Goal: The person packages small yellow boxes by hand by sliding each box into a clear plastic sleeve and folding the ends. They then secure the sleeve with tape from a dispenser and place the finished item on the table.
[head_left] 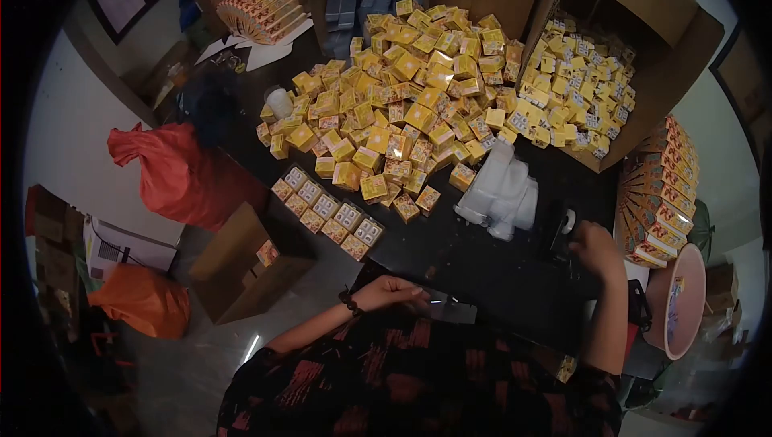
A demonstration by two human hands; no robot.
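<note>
My left hand (396, 292) rests at the near edge of the dark table (482, 264), fingers on a small flat shiny piece (441, 306); whether it grips it is unclear. My right hand (597, 248) is farther right, closed around a small dark object beside a tape roll (568, 221). A large heap of small yellow boxes (402, 107) covers the table's middle. A neat double row of the same boxes (326, 212) lies at the table's left edge. A bundle of white pieces (503, 192) lies just left of my right hand.
An open cardboard carton (643, 83) full of yellow boxes leans at the right. Fanned stacks of flat cartons stand at the right (663, 192) and back left (261, 9). A pink basin (679, 300), red sack (173, 176), orange bag (145, 300) and brown box (241, 264) sit around.
</note>
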